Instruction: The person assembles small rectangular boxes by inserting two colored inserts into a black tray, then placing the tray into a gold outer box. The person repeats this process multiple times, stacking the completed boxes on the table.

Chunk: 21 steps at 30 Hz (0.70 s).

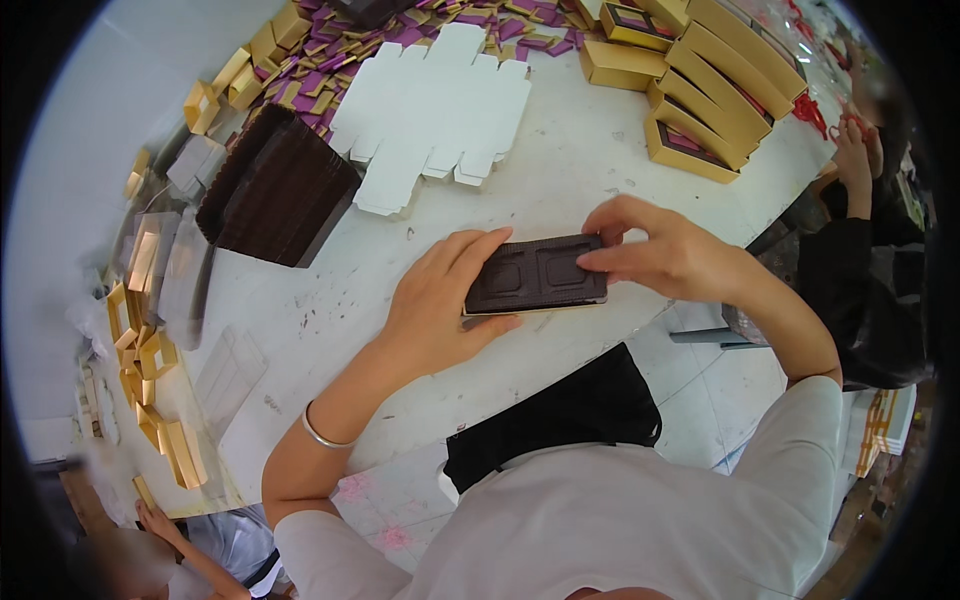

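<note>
Near the table's front edge lies a dark brown plastic tray (537, 272) with two square recesses, and a thin gold edge shows beneath it, like a shallow box. My left hand (437, 290) wraps its left end, with the thumb along the near side and the fingers along the far side. At the right end my right hand (655, 250) pinches the tray's rim between thumb and fingers. To the left stands a leaning stack of brown trays (285, 190). White flat cardboard box blanks (435, 110) lie beyond my hands.
Several gold boxes (700, 90), some with dark trays inside, are piled at the far right. Small purple and gold pieces (320, 55) heap at the back. Gold sleeves (150, 350) and clear plastic covers (180, 265) line the left. Other people's hands (857, 150) work at the right and lower left.
</note>
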Motion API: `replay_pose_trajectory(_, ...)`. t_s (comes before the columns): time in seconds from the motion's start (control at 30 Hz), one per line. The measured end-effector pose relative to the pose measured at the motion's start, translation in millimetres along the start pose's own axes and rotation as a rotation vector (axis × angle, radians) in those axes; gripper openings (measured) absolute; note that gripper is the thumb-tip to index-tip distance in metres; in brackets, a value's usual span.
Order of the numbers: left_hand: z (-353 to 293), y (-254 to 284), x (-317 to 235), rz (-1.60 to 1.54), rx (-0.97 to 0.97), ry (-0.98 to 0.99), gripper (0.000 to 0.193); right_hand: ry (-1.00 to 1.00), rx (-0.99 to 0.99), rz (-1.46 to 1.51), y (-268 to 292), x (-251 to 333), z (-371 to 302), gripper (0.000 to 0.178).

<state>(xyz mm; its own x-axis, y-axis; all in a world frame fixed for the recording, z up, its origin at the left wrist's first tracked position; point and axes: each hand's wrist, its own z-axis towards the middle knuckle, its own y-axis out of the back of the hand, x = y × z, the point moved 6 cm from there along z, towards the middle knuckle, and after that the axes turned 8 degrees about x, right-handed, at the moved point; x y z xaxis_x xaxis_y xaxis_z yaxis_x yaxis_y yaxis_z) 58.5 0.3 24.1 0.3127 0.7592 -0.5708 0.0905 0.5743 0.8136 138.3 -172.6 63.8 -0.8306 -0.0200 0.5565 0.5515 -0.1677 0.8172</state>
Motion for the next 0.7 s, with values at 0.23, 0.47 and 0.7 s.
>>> replay_pose_trajectory(0.23,-2,1,6,-0.071,-0.007,0.0,0.072,0.226,-0.073,-0.345,-12,8,2,0.024)
replay_pose_trajectory(0.47,-4,2,-1,0.011,-0.035,0.004,0.072,0.062,0.044,-0.582,-20,26,-2,0.056)
replay_pose_trajectory(0.7,-5,3,-8,0.09,-0.089,-0.014,0.075,-0.063,-0.174,-0.245,-8,1,2,0.053)
